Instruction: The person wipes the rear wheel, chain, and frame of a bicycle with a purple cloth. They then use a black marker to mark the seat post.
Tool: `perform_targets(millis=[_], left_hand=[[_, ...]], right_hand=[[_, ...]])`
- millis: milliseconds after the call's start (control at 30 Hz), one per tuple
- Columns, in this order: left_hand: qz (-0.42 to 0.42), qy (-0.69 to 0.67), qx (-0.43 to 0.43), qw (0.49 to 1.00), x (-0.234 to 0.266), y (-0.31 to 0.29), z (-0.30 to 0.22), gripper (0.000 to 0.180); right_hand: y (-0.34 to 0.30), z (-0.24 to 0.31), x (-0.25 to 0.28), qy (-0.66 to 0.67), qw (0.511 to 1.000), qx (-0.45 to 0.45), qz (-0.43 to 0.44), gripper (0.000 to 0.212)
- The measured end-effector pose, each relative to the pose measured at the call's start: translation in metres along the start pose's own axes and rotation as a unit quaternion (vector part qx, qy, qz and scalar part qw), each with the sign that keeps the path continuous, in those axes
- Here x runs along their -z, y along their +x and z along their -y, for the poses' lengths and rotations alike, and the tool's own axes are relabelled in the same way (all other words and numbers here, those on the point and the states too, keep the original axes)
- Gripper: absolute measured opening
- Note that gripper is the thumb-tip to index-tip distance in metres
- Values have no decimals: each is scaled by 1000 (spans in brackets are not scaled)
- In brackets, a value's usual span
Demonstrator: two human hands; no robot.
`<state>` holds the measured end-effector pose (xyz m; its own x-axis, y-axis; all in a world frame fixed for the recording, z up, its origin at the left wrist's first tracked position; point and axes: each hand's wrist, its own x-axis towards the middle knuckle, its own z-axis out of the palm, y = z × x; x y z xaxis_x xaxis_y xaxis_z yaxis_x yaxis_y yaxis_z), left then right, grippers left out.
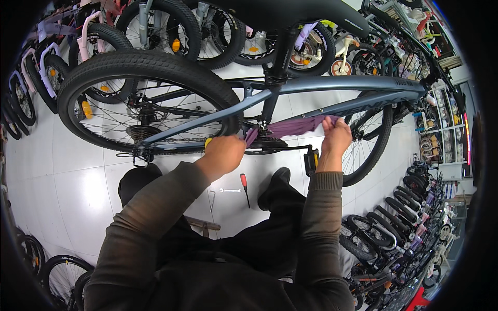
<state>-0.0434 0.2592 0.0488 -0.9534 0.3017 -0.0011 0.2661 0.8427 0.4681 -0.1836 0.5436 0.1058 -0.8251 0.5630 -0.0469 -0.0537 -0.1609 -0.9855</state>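
Observation:
A purple cloth (293,126) is stretched between my two hands, across the lower part of a blue-grey bicycle frame (332,83). My left hand (224,155) is closed on the cloth's left end, beside the chainring and chain (181,147); its fingertips are partly hidden. Near the down tube, my right hand (336,136) pinches the other end, above the black and yellow pedal (311,161). The bicycle's rear wheel (150,98) is at the left, and its front wheel (369,150) shows behind my right hand.
On the tiled floor between my feet lie a red-handled screwdriver (245,182), a wrench (230,190) and a hex key (212,201). A small wooden stool (203,225) shows by my legs. Parked bicycles (155,26) line the far side, with more bicycles (384,223) at the right.

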Motion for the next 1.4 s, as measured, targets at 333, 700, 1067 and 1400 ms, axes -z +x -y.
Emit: perform_targets(millis=[333,700,1067,1400], left_hand=[[226,71,-72,969,8,-25,-8,13],[179,11,19,984,27,-16,-12,12],[143,-262,47,953,16,-28,-53,50],[150,-654,70,738,5,-15,-59,20]], right_hand=[[-40,-45,-9,-407,817,-159,375,18],[-9,8,2,-5,998,12,64,16],[-87,105,4,317,837,24,446,19],[-124,74,-7,8,911,-57,409,13]])
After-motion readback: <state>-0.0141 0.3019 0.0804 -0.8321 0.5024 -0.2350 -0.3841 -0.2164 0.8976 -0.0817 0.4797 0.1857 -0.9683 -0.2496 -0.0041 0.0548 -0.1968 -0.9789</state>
